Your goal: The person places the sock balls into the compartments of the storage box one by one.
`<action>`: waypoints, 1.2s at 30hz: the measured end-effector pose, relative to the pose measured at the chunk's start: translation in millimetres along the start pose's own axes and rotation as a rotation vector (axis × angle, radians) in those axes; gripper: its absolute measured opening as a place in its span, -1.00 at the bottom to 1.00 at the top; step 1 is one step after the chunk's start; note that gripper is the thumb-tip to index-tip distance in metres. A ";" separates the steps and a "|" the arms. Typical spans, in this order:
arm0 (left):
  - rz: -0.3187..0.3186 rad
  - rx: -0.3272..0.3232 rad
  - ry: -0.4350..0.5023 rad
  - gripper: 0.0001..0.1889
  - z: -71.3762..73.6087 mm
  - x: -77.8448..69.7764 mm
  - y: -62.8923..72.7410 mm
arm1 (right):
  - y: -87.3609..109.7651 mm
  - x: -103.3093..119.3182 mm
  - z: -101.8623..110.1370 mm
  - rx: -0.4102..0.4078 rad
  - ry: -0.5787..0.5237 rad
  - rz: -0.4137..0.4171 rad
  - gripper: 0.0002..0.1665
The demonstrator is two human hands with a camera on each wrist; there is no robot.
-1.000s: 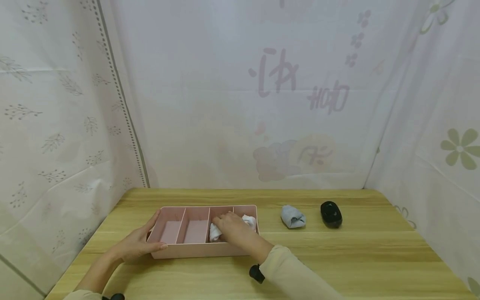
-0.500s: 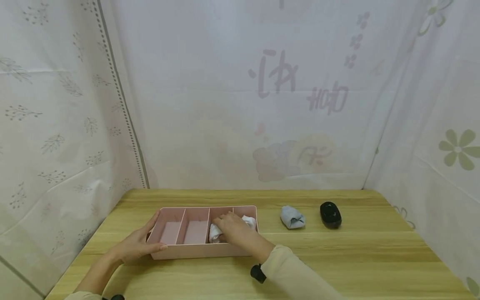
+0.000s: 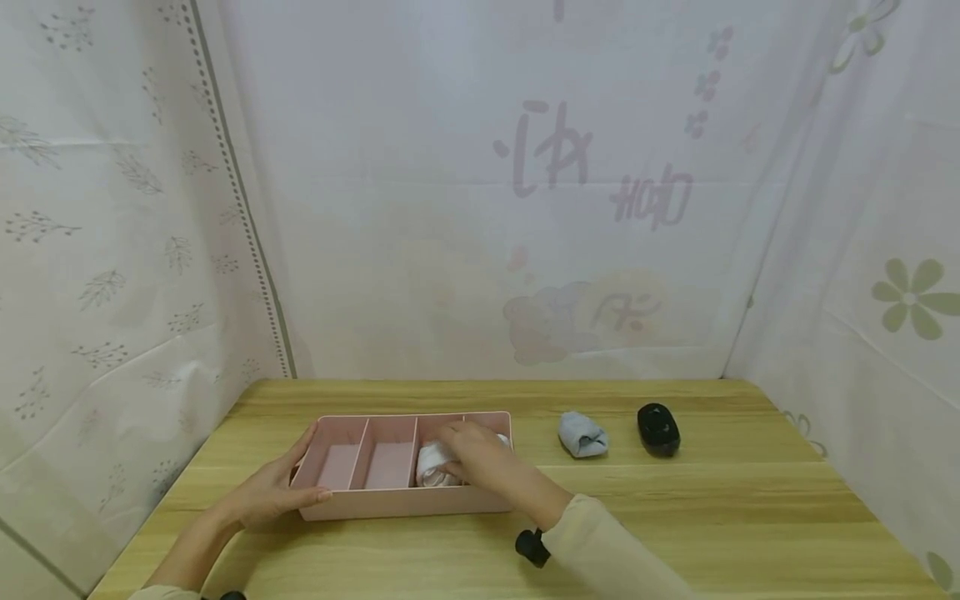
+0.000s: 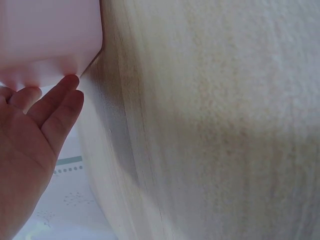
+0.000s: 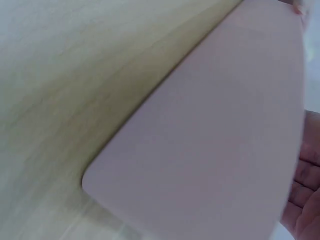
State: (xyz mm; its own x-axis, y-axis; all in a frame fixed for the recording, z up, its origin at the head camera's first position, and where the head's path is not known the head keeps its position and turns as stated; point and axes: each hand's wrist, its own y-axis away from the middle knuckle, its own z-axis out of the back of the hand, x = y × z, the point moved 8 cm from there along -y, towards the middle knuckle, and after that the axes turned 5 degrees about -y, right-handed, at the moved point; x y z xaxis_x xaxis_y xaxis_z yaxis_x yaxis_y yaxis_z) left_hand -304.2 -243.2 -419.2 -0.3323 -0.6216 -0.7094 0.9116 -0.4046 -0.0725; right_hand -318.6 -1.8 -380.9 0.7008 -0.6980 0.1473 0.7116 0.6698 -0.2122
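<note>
A pink box (image 3: 390, 502) with a row of divided compartments lies on the table. My left hand (image 3: 272, 490) holds its left end, thumb along the front wall and fingers at the rear left corner. In the left wrist view, the fingertips (image 4: 71, 81) touch the end wall. My right hand (image 3: 480, 458) reaches over the front wall, fingers loosely bent at a rolled white cloth (image 3: 433, 463), perhaps a sock, in the third compartment from the left. More white cloth (image 3: 504, 439) shows in the rightmost compartment, mostly hidden by the hand.
To the right of the box lies a rolled grey cloth (image 3: 582, 435). Farther right is a black, rounded object (image 3: 659, 430) with small pale marks. Patterned white curtains (image 3: 420, 250) hang behind the wooden table (image 3: 697, 517) and along both sides.
My right hand has shifted slightly to the right and back, uncovering more of the white cloth in the third compartment. The left hand has stayed on the box end.
</note>
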 end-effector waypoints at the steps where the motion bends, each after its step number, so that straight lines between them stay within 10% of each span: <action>1: 0.000 -0.003 -0.002 0.09 0.1 0.2 0.0 | 2.1 -1.8 3.7 -0.017 -0.026 0.007 -0.67; 9: 0.007 0.000 0.015 0.10 -0.4 0.5 -0.3 | 24.9 -21.0 34.8 -0.168 -0.221 0.083 -0.60; 21: 0.019 -0.004 0.034 0.11 -1.0 1.5 0.4 | 69.5 -95.7 53.8 -0.301 -0.302 -0.147 -0.45; 36: 0.032 0.012 0.007 0.10 -2.3 3.7 0.6 | 111.8 -157.2 39.7 -0.260 -0.278 -0.341 -0.29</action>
State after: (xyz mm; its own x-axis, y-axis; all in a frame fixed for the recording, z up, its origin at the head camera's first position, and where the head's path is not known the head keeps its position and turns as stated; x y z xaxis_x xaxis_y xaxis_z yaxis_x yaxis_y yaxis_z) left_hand -304.3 -244.2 -423.5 -0.3012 -0.6294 -0.7164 0.9189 -0.3923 -0.0417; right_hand -347.2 192.9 -389.5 0.4427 -0.7483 0.4941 0.8911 0.3058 -0.3353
